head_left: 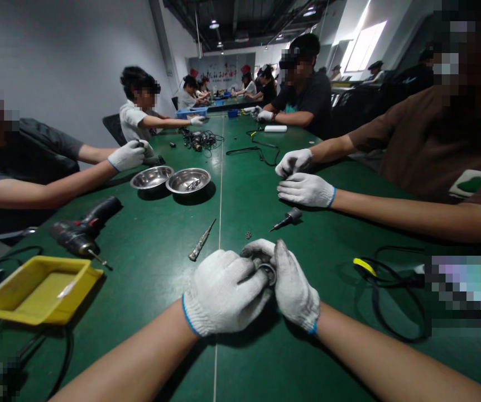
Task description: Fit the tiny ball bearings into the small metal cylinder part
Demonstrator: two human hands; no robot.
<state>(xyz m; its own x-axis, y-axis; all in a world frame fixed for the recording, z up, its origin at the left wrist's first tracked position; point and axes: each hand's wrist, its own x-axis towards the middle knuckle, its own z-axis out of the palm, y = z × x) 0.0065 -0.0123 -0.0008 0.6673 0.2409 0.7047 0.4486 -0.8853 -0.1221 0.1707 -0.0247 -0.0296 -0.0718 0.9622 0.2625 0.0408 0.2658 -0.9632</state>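
In the head view, my gloved left hand (227,293) and my gloved right hand (296,287) meet above the green table. Between their fingertips is a small dark metal part with a round, ring-like end (269,273); the gloves cover most of it. Both hands are closed on this part. Just beyond them lies a tiny dark round piece (248,235). A screwdriver with a clear handle (201,244) rests to its left, tip pointing away. On the right, a dark part with a thin shaft and thick cylindrical end (286,219) lies on its side.
A cordless drill (77,231) and a yellow tray (35,319) are on the left. Two metal bowls (152,177) stand farther back, one holding small parts. A black cable (376,304) loops on the right. Co-workers' gloved hands (305,190) work at both sides.
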